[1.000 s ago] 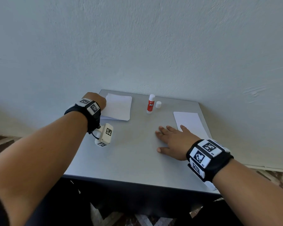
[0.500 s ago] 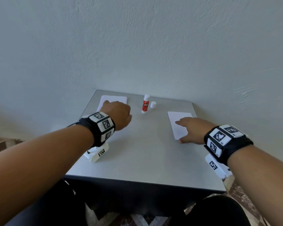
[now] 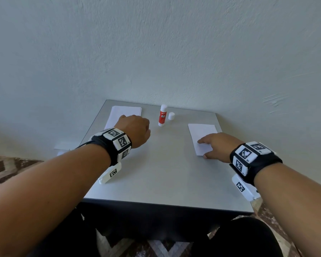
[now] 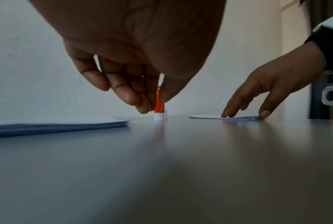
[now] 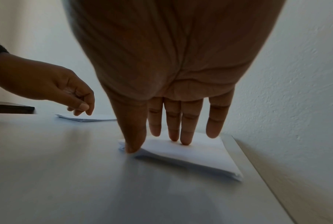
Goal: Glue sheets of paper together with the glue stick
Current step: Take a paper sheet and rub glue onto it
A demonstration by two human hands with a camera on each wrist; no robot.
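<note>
Since a second ago, when our right hand (image 3: 218, 146) lay on bare table (image 3: 165, 173), its straight fingers (image 5: 184, 136) now press the right-edge paper stack (image 3: 202, 138); left hand (image 3: 135, 130), loosely curled, empty, nears the uncapped glue stick (image 3: 163, 115) by the far edge.

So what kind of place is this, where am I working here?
Probably a plain room at home or in an office, set up as a small craft spot: a little grey table pushed against a bare, rough-plastered white wall, with a patterned floor beside it. Only paper stacks and a glue stick sit on it.
</note>
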